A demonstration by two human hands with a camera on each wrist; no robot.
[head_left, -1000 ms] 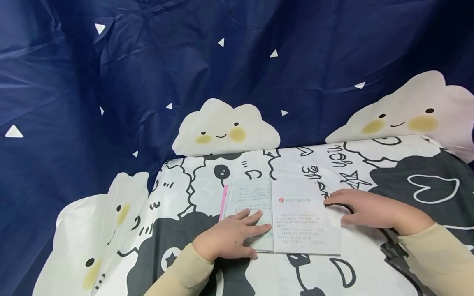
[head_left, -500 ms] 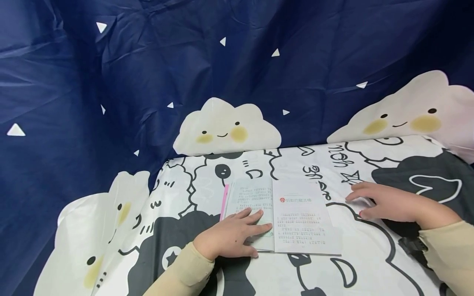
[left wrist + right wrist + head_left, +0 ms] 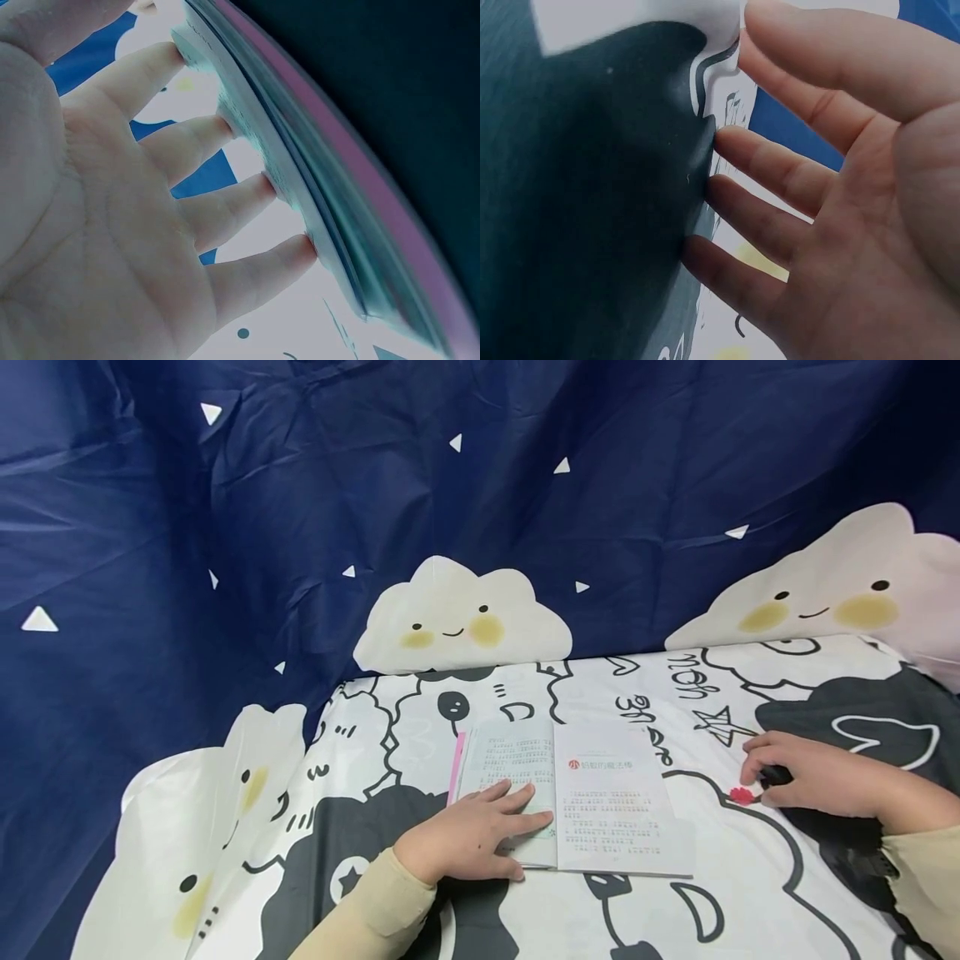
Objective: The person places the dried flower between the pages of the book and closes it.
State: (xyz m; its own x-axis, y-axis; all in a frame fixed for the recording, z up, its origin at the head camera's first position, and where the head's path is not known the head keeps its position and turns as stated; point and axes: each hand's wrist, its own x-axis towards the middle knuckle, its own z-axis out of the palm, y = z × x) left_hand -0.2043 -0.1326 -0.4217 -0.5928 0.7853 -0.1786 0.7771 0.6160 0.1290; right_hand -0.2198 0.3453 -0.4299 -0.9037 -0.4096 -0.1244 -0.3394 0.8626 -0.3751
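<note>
An open book with printed pages and a pink edge on its left lies on the patterned sheet. My left hand rests spread on its left page. In the left wrist view, the fingertips press against the page, with the page stack and pink cover edge beyond. Right of the book, my right hand is low over the sheet, fingers loosely bent. A small red thing shows just by its thumb. In the right wrist view, several fingertips touch the dark sheet and nothing shows in the palm.
The black-and-white cartoon sheet covers the surface under the book. Behind it hangs a dark blue cloth with white triangles. Cloud faces are printed along the cloth's lower edge.
My right hand has moved from the book's right edge further right over the sheet, uncovering the small red thing. The left hand has stayed on the left page.
</note>
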